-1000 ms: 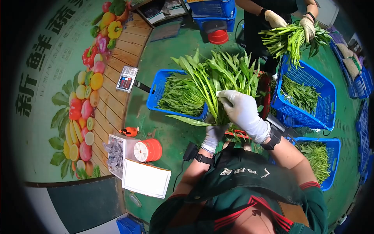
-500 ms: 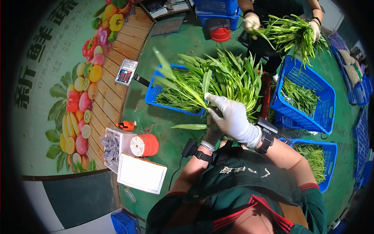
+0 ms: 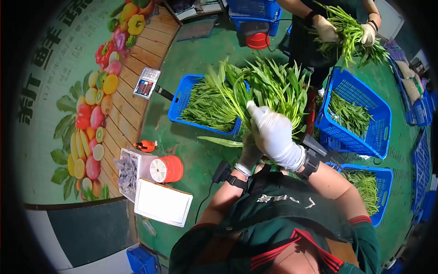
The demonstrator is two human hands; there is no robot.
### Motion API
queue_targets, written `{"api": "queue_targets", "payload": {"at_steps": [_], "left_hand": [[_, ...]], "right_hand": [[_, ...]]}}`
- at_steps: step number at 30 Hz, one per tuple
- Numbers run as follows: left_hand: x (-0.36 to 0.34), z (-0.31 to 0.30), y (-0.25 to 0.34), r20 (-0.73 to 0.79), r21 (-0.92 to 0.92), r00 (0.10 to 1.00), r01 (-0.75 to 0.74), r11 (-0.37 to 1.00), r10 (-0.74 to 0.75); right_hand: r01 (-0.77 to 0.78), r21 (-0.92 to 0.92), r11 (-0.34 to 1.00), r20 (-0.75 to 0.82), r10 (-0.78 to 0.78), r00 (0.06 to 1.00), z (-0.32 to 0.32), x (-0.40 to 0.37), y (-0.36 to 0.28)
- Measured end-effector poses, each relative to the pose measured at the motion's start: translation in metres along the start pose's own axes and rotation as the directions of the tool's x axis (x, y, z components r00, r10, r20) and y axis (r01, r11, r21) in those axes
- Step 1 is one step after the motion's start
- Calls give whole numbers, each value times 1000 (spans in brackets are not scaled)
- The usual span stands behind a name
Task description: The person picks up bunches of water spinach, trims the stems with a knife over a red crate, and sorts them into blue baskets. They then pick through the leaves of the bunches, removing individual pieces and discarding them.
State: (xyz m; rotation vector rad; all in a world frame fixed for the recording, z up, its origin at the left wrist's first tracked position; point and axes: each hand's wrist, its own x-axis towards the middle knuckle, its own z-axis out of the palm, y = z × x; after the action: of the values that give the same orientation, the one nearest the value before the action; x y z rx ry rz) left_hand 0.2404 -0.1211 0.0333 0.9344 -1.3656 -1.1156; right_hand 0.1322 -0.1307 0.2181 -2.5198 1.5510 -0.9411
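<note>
My gloved right hand is closed around the stems of leafy water spinach, its fingers wrapped near the stalk ends. Beneath and to its left, my gloved left hand is closed at the base of the greens; its fingers are partly hidden by the right hand. A single long leaf sticks out leftward beside the left hand. Beyond my hands spreads a thick bunch of water spinach. A blue basket holding more greens stands on the floor to the left of it.
Opposite me, a person's gloved hands hold another bunch of greens. Blue baskets stand at right. To the left are a digital scale, a red bucket, a foam box and its white lid.
My right hand has turned and closed more fully around the stems, and the stalks it holds have swung upright toward the big bunch. Opposite, the person's left-side hand has moved to their bunch.
</note>
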Motion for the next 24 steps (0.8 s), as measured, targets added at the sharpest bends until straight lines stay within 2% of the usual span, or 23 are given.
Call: {"api": "queue_targets", "payload": {"at_steps": [1,2,3,4,6,7,8,9,10,11,13,14,16,20,23,24], "left_hand": [[-1,-3,-13,74,-14,997,-30,999,31],[-1,-3,-10,75,-14,997,-30,999,31],[-2,-3,-8,57,244,991,-129,961,118],[-3,-3,-5,64,486,976,-211,848,206],[-4,-1,4,141,847,923,-300,439,357],[-4,1,8,207,938,889,-300,176,408],[1,1,13,63,465,979,-199,863,192],[2,8,32,-54,198,992,-103,975,116],[3,16,51,-142,-95,990,-22,995,9],[5,16,58,-142,-95,990,-23,995,9],[7,13,66,-83,72,996,-16,997,21],[8,13,60,-82,71,996,-16,997,22],[8,11,45,-97,228,987,-104,968,129],[9,12,49,-78,266,985,-127,956,153],[9,13,52,-103,194,989,-82,978,103],[8,12,55,-90,211,990,-90,973,111]], "right_hand": [[39,25,999,-42,-38,998,-1,-2,-2],[38,25,999,-42,-37,998,0,-4,-2],[93,97,991,-21,-91,996,2,-7,-1],[145,169,975,-4,-146,989,3,-8,-1],[115,174,978,33,-122,992,3,-8,-1],[-20,251,968,-2,21,1000,3,-7,-1],[-149,331,932,-27,167,986,3,-6,-3],[-260,407,875,-17,293,956,2,-2,-3],[-349,482,804,36,379,925,3,0,0],[-394,473,788,61,417,907,5,3,4],[-440,461,771,84,455,886,6,7,9],[-463,407,788,142,446,884,4,10,10],[-482,350,803,200,438,876,-3,15,11],[-509,241,826,229,462,857,-19,22,9],[-457,208,865,280,395,875,-21,19,11],[-368,204,907,226,323,919,-17,15,14]]}}
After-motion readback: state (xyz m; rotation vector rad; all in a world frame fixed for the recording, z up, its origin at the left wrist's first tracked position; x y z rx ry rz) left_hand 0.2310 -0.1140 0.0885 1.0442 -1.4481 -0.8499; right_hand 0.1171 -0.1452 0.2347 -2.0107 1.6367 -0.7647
